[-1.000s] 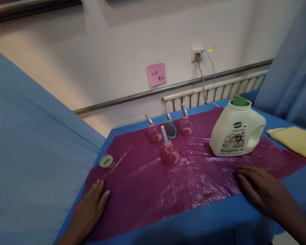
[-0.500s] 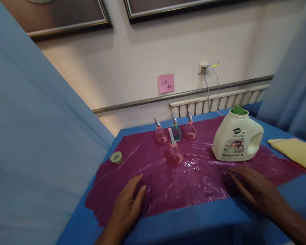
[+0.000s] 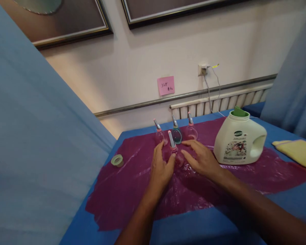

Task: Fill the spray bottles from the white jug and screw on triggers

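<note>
A small clear spray bottle with a pink collar (image 3: 177, 158) stands upright at the front of a group of spray bottles. On its left side is my left hand (image 3: 161, 165), thumb and fingers apart; whether the thumb touches the bottle I cannot tell. My right hand (image 3: 202, 158) reaches in from the right with its fingers spread, close to the bottle. Behind stand a pink-collared spray bottle (image 3: 160, 134), a teal spray bottle (image 3: 177, 135) and another pink-collared spray bottle (image 3: 191, 132). Neither hand holds anything.
A cream detergent jug (image 3: 238, 143) with a green spout stands uncapped at the right. A pale green cap (image 3: 117, 160) lies at the left on the purple plastic sheet (image 3: 127, 190). A folded yellow cloth (image 3: 295, 151) is at far right. Blue curtains hang on both sides.
Both hands have moved forward and inward from the near edge to either side of the front spray bottle. The bottles, jug and cap stay in place.
</note>
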Action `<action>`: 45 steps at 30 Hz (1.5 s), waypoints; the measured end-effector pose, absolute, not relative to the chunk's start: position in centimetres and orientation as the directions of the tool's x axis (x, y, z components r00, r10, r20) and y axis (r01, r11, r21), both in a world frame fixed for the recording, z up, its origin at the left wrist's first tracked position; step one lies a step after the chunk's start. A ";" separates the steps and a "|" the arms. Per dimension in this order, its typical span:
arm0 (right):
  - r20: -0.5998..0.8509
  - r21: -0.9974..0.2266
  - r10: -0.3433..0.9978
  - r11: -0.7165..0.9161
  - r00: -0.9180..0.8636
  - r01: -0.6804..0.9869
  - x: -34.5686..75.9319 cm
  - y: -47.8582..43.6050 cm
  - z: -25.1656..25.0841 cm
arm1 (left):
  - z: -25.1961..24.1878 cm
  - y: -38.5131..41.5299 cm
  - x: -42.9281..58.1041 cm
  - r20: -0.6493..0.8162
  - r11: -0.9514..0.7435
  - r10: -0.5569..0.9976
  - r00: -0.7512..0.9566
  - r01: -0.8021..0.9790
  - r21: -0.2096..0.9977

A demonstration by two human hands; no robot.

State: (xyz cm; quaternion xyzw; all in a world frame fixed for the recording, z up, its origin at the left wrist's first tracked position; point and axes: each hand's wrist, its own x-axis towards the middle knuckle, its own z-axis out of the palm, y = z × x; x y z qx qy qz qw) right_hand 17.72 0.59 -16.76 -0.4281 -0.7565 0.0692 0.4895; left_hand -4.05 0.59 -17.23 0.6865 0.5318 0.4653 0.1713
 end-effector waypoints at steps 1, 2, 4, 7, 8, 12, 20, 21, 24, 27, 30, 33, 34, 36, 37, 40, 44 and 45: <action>0.664 -0.570 0.741 0.589 -0.101 0.572 16.9 1.4 -16.4 | -17.2 1.5 -3.7 0.459 -0.374 0.888 -0.003 0.575 0.728; 0.645 -0.612 0.762 0.563 -0.060 0.556 16.1 2.0 -16.2 | -17.4 2.3 -3.4 0.451 -0.366 0.893 -0.007 0.574 0.733; 0.613 -0.687 0.790 0.526 0.012 0.501 14.6 3.0 -16.2 | -18.0 3.3 -2.7 0.423 -0.346 0.906 -0.013 0.556 0.756; 0.588 -0.762 0.803 0.508 0.100 0.401 13.1 3.7 -17.5 | -19.4 3.9 -2.0 0.377 -0.297 0.923 -0.075 0.485 0.823; 0.583 -0.776 0.804 0.507 0.117 0.375 12.9 3.7 -18.1 | -19.9 4.1 -1.9 0.366 -0.289 0.925 -0.097 0.446 0.847; 0.593 -0.781 0.797 0.535 0.115 0.324 13.5 3.3 -20.2 | -20.8 4.1 -2.3 0.392 -0.353 0.911 -0.124 0.254 0.901; 0.780 -0.606 0.614 0.694 0.121 0.388 14.8 1.3 -19.1 | -18.2 -0.2 -2.3 0.661 -0.613 0.749 -0.052 0.325 0.720; 0.808 -0.565 0.582 0.726 0.087 0.391 14.8 1.1 -18.9 | -18.1 -0.7 -2.0 0.662 -0.622 0.749 -0.020 0.321 0.714; 0.826 -0.521 0.564 0.760 0.004 0.389 14.9 0.7 -18.8 | -18.3 -1.5 -1.3 0.612 -0.579 0.791 -0.003 0.318 0.751; 0.711 -0.626 0.702 0.655 -0.034 0.424 15.0 0.8 -19.2 | -18.7 -1.2 -1.1 0.478 -0.440 0.875 -0.080 0.279 0.853; 0.483 -0.781 0.873 0.466 -0.072 0.416 15.1 1.1 -19.6 | -18.7 -0.5 -1.1 0.256 -0.237 0.961 -0.106 0.162 0.958; 0.281 -0.893 0.958 0.285 -0.064 0.347 15.2 1.4 -19.7 | -18.2 0.0 -1.1 0.017 -0.015 0.999 -0.042 0.030 0.999; 0.235 -0.917 0.970 0.240 -0.057 0.318 15.3 1.6 -19.7 | -17.9 0.1 -1.1 -0.051 0.051 0.999 -0.019 0.003 0.999; 0.167 -0.948 0.984 0.177 -0.063 0.263 15.5 1.8 -19.6 | -17.5 0.2 -1.1 -0.136 0.136 0.991 0.004 -0.009 0.991; 0.147 -0.956 0.986 0.160 -0.073 0.245 15.6 1.9 -19.6 | -17.4 0.3 -1.1 -0.153 0.153 0.988 0.006 0.002 0.988; 0.122 -0.962 0.988 0.141 -0.092 0.235 15.8 2.1 -19.3 | -17.2 0.3 -1.1 -0.162 0.161 0.987 0.000 0.046 0.986; 0.120 -0.959 0.988 0.140 -0.096 0.247 15.8 2.0 -19.1 | -17.1 0.3 -1.1 -0.163 0.161 0.986 0.019 0.081 0.984; 0.119 -0.959 0.988 0.140 -0.096 0.247 15.7 1.9 -19.1 | -17.1 0.3 -1.1 -0.162 0.159 0.987 0.024 0.088 0.983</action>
